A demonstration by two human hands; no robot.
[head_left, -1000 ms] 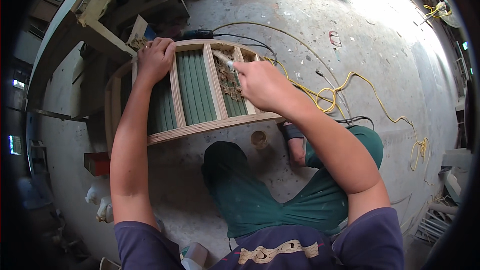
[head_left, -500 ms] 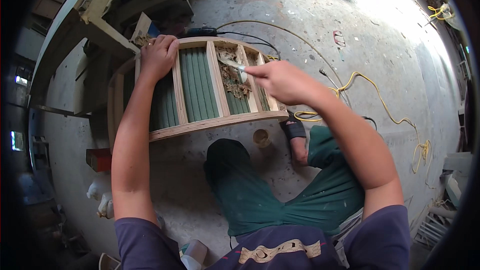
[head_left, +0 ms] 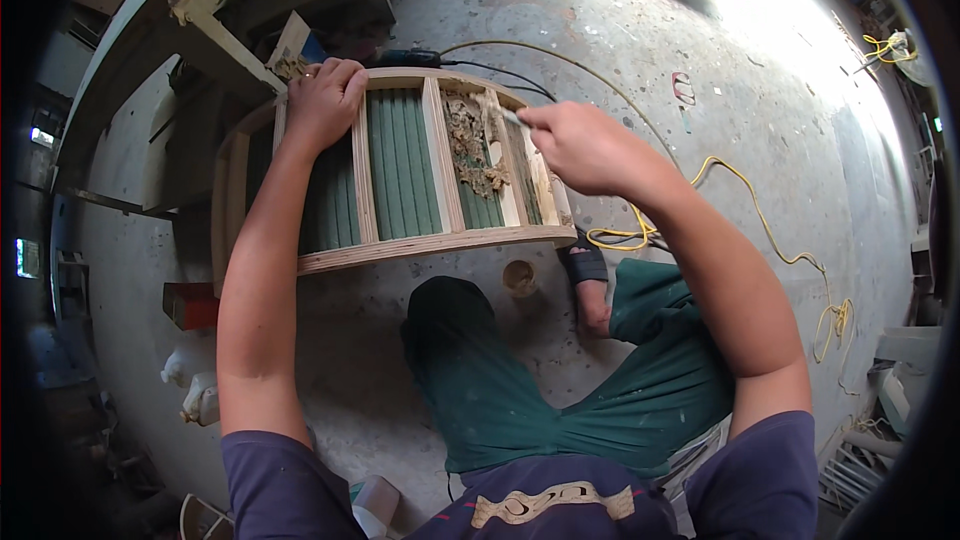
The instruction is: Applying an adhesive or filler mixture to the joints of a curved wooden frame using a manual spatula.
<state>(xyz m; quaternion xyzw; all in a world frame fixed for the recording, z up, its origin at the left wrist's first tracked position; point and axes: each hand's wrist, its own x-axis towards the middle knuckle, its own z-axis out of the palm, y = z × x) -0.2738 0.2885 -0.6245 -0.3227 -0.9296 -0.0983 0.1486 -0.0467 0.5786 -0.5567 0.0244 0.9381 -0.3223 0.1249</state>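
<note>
Left hand (head_left: pixel 325 102) rests on the frame (head_left: pixel 430 244), right hand (head_left: pixel 592 150) grips a tool (head_left: pixel 513 118).

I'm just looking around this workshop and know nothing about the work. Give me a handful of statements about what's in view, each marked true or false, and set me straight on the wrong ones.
1. The left hand rests on a curved frame of pale wood. True.
2. The person holds nothing. False: the right hand grips a slim, pale-ended hand tool.
3. Shaggy brown clumps lie between two straight wooden crossbars. True.
4. The surface between the crossbars is smooth and white. False: it is a green ribbed panel.
5. A small round brownish container stands on the grey floor. True.
</note>
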